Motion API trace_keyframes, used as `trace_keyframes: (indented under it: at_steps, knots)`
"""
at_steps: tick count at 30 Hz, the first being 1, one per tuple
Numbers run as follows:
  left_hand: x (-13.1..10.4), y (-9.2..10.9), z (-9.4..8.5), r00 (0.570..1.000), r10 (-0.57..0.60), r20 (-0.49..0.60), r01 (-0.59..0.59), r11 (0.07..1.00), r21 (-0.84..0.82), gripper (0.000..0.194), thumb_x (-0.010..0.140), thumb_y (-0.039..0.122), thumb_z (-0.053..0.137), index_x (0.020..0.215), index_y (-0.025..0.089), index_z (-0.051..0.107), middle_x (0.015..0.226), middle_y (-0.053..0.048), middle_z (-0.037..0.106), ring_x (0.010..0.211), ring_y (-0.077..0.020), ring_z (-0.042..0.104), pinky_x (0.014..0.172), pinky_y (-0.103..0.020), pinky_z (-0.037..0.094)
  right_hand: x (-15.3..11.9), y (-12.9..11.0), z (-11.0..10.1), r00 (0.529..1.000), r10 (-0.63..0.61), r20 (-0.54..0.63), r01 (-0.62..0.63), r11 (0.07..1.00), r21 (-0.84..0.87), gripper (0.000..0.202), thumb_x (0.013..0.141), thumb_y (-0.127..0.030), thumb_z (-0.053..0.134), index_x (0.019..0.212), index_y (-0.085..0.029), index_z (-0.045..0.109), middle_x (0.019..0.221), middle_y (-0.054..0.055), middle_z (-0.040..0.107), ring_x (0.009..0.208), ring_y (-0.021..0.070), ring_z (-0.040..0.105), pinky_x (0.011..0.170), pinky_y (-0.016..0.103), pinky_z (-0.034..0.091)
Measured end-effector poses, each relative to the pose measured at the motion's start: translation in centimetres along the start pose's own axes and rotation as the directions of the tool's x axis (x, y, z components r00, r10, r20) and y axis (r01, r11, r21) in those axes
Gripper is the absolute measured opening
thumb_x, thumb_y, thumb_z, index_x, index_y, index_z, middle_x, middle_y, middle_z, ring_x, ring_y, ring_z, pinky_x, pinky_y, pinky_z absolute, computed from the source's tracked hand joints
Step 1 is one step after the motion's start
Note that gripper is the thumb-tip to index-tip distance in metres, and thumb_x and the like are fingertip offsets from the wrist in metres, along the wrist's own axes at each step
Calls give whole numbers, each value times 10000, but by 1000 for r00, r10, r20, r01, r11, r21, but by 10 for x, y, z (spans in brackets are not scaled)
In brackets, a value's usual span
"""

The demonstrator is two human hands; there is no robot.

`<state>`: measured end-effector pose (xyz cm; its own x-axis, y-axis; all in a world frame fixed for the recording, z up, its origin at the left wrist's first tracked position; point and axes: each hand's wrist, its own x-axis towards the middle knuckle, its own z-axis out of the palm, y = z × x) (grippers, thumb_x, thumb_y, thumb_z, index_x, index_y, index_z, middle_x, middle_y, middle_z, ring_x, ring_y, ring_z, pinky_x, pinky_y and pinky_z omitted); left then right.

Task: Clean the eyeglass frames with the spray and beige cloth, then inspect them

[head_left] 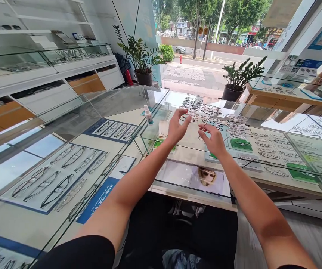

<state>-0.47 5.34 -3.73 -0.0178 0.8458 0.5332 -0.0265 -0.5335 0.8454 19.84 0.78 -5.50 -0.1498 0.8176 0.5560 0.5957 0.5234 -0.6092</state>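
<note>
Above the glass counter, my left hand (177,127) is held with its thumb and fingers apart, and nothing shows between them. To its right, my right hand (213,139) pinches a thin rod-like tool (207,120) that points up and away; its exact kind is too small to make out. Many eyeglasses (193,101) lie in rows beyond my hands, seen at or under the glass. Left of my left hand are a beige cloth (163,129) and an upright white spray bottle (148,115).
Glass display cases with eyeglasses (57,190) run along my left. More eyeglasses (238,125) and a green tray (241,145) lie to the right. Two potted plants (144,59) (239,76) stand by the entrance. The counter's front glass edge (191,190) is close to my lap.
</note>
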Motion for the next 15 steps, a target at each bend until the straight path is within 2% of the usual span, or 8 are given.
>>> trace_keyframes:
  at_steps: [3,6,8,11,13,15]
  knots:
    - [8,5,-17,978,163,-131,-128,963,237,325,987,377,776,1250,241,642,1535,-135,657,1525,-348,555,1326,-506,380,-1,-1,0,1000,8,-5,-8,1000,-10,377,1085,-495,605,1275,-225,786,1175,125,816,1109,318,712,1024,504,573]
    - [18,4,-34,931,254,-261,-132,904,406,365,1001,316,736,1335,241,610,1636,-146,575,1608,-369,454,1349,-546,344,-1,-1,0,1000,30,-8,-30,999,-13,371,1073,-480,615,1272,-217,787,1190,125,813,1092,319,706,990,499,572]
    - [25,0,-44,889,292,-353,-79,857,509,411,999,270,720,1384,230,581,1676,-160,531,1644,-367,408,1363,-548,321,-1,-1,0,999,36,-10,-36,999,-16,370,1073,-482,612,1272,-221,785,1191,122,812,1078,315,702,983,498,572]
    - [34,-8,-60,808,327,-490,65,777,626,514,988,210,706,1463,227,511,1710,-175,485,1677,-344,367,1389,-546,285,0,-1,0,1000,26,-18,-26,999,-25,352,1081,-491,598,1230,-234,787,1192,120,814,1082,314,702,997,500,571]
    - [38,-16,-70,766,313,-561,159,754,638,599,974,186,710,1513,244,456,1744,-180,445,1691,-332,346,1397,-558,276,1,-1,0,1000,23,-20,-23,999,-28,354,1088,-502,585,1216,-239,784,1203,121,813,1085,314,704,997,500,572]
    - [41,-25,-78,749,256,-611,239,755,611,679,946,158,718,1544,249,411,1776,-193,398,1697,-338,332,1393,-575,280,1,-1,-1,999,27,-20,-28,999,-28,363,1094,-508,571,1216,-236,779,1220,122,813,1074,314,706,991,503,571]
